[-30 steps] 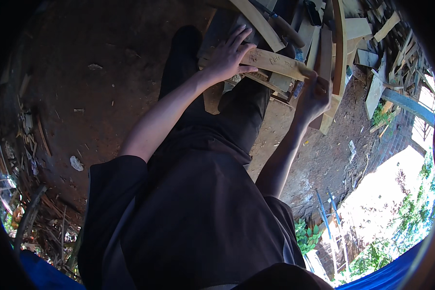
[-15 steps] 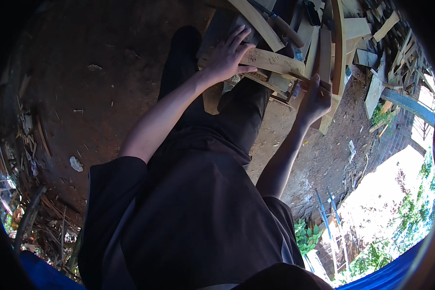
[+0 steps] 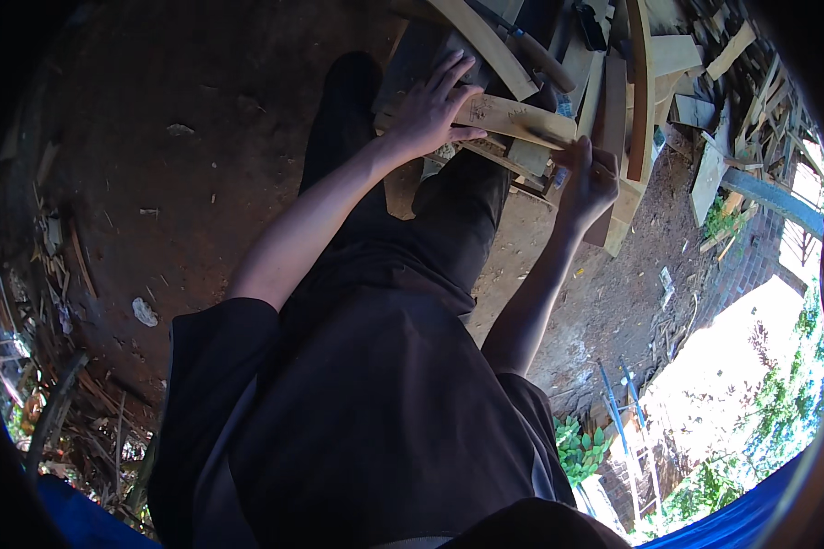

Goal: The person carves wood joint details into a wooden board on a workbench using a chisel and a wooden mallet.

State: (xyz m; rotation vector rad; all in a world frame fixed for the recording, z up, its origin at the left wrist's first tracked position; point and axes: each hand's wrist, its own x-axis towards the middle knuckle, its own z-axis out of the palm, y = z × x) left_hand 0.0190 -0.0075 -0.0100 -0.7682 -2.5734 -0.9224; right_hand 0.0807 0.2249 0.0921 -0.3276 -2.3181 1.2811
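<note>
A slightly curved, pale wooden piece [image 3: 511, 116] with dark handwritten marks lies across the stacked timber before me. My left hand [image 3: 428, 110] rests on its left end, fingers spread and thumb apart along the near edge. At the other end, my right hand [image 3: 588, 188] is closed around a slim dark tool [image 3: 549, 139]. The tool's blurred front part lies over the wood's surface, and its exact kind cannot be made out. Beyond the piece is a hand tool with a brown wooden handle [image 3: 545, 62] and a dark shaft.
Curved boards [image 3: 485, 46] and a long reddish-brown strip [image 3: 642, 91] lie around the work. A small black object [image 3: 591, 27] sits on the pile. Offcuts [image 3: 710, 178] and wood scraps cover the right side. Scrap wood [image 3: 59, 265] also borders the dirt floor [image 3: 201, 165] at left.
My right hand has shifted slightly left and toward the wooden piece, and the dark tool has moved left across it. My left hand stays where it was.
</note>
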